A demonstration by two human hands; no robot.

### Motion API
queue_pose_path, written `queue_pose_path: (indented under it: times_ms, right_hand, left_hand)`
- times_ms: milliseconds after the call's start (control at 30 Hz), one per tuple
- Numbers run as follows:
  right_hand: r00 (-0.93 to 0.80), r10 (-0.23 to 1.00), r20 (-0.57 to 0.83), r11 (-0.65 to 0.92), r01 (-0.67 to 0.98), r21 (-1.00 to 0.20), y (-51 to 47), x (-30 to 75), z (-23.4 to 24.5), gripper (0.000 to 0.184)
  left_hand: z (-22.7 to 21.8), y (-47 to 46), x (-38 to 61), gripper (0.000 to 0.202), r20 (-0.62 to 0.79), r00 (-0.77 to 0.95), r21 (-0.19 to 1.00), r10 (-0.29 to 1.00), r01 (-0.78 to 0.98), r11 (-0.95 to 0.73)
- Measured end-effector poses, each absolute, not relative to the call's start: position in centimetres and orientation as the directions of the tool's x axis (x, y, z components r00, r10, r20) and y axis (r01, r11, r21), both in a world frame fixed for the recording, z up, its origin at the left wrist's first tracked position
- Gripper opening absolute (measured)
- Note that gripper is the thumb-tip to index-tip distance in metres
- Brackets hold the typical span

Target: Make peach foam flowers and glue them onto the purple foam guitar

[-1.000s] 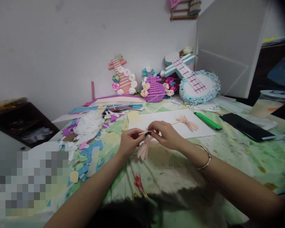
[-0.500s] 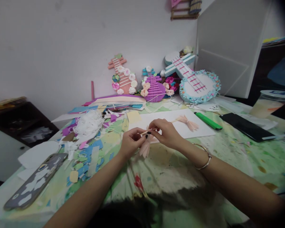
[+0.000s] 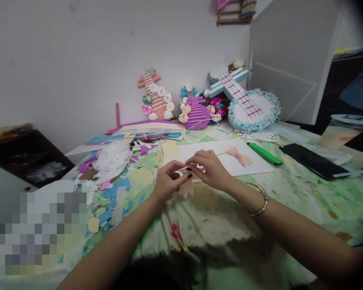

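Observation:
Both hands meet over the middle of the table, their fingertips pinched together. A fanned peach paper piece [image 3: 186, 190] hangs beneath the fingers, and a thin pale strip crosses between them. My left hand [image 3: 167, 181] pinches it from the left, thumb stretched toward the other hand. On the other side, my right hand [image 3: 211, 170], with a bangle at the wrist, grips it with bent fingers. The fingers partly cover its top. Behind them, a similar peach paper piece [image 3: 241, 156], gathered at its middle with a pale stem, lies on a white sheet [image 3: 196, 147].
A green cutter [image 3: 264, 153] and a black phone [image 3: 314, 162] lie right, near a lidded cup [image 3: 345, 135]. White string [image 3: 113, 157] and paper scraps [image 3: 111, 203] are left. Decorated paper instruments [image 3: 196, 112] lean at the wall. The lower left is pixelated.
My fingers have shifted slightly around the pale strip. The hanging peach paper has turned and now looks wider and higher. The rest of the table looks the same, apart from the pixelated patch.

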State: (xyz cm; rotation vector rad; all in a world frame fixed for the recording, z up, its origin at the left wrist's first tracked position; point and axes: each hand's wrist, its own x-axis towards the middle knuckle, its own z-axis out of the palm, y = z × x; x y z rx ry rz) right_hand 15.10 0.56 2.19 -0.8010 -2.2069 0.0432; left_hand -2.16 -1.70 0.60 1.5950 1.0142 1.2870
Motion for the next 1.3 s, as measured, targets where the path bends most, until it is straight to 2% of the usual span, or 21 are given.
queue_pose_path:
  times_ms: [233, 433, 700, 800, 900, 1033, 1300]
  right_hand:
    - [-0.511, 0.534, 0.674, 0.813, 0.529, -0.243, 0.50, 15.02, 2.19, 0.008]
    - [-0.501, 0.548, 0.670, 0.805, 0.534, -0.258, 0.39, 14.92, 2.05, 0.007]
    - [-0.497, 0.527, 0.689, 0.820, 0.511, -0.258, -0.04, 14.70, 2.25, 0.007]
    - [-0.501, 0.521, 0.691, 0.824, 0.506, -0.254, -0.04, 14.70, 2.16, 0.010]
    - [-0.503, 0.513, 0.695, 0.830, 0.495, -0.255, -0.09, 14.68, 2.16, 0.010]
    - [-0.496, 0.509, 0.704, 0.830, 0.498, -0.250, -0.19, 14.64, 2.20, 0.009]
    - [-0.496, 0.491, 0.716, 0.827, 0.524, -0.204, -0.05, 14.62, 2.09, 0.007]
  left_hand:
    - [0.26, -1.49, -2.16, 0.031, 0.285, 0.144, 0.954, 0.948, 0.058, -0.296]
    - [0.13, -1.40, -2.00, 0.029, 0.330, 0.124, 0.941, 0.936, 0.038, -0.337]
    - [0.57, -1.70, -1.99, 0.009, 0.488, 0.086, 0.819, 0.869, 0.300, -0.490]
    - [0.56, -1.55, -2.20, 0.006, 0.586, 0.080, 0.732, 0.806, 0.374, -0.570]
    - [0.58, -1.48, -2.25, 0.009, 0.631, 0.075, 0.696, 0.772, 0.384, -0.606]
    - [0.61, -1.57, -2.16, 0.012, 0.626, 0.086, 0.706, 0.775, 0.358, -0.610]
    - [0.76, -1.89, -2.07, 0.010, 0.516, 0.131, 0.808, 0.846, 0.253, -0.532]
